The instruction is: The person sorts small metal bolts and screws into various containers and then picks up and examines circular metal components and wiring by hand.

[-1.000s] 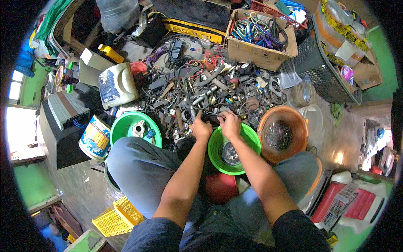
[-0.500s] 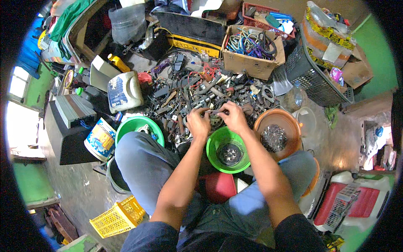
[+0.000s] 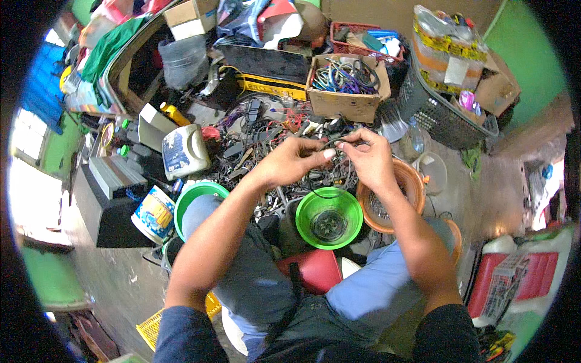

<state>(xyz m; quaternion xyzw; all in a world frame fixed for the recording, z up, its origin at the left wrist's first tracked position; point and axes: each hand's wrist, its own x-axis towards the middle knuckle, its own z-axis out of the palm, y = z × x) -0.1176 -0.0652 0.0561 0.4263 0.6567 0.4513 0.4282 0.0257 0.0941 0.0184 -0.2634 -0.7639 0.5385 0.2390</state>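
Note:
Both hands are raised over a heap of dark cables and small parts [image 3: 242, 148]. My left hand [image 3: 295, 161] pinches a thin black cable [image 3: 331, 143] between thumb and fingers. From the other side my right hand [image 3: 368, 156] grips the same cable, its fingertips close to the left thumb. A loop of the cable seems to hang below the hands, toward a bright green bowl [image 3: 301, 222]. Small metal pieces lie in the bottom of that bowl.
Right of the green bowl stands an orange-brown basin [image 3: 417, 181] with metal bits. Another green basin [image 3: 189, 196] sits by my left knee. Behind the heap are a cardboard box [image 3: 345, 106] of cables and a dark crate [image 3: 433, 112]. A white jerrycan [image 3: 184, 152] stands left.
Both hands have come up and nearer. A thin dark piece was between the fingertips before; now a black cable with a hanging loop shows there. The view has shifted slightly.

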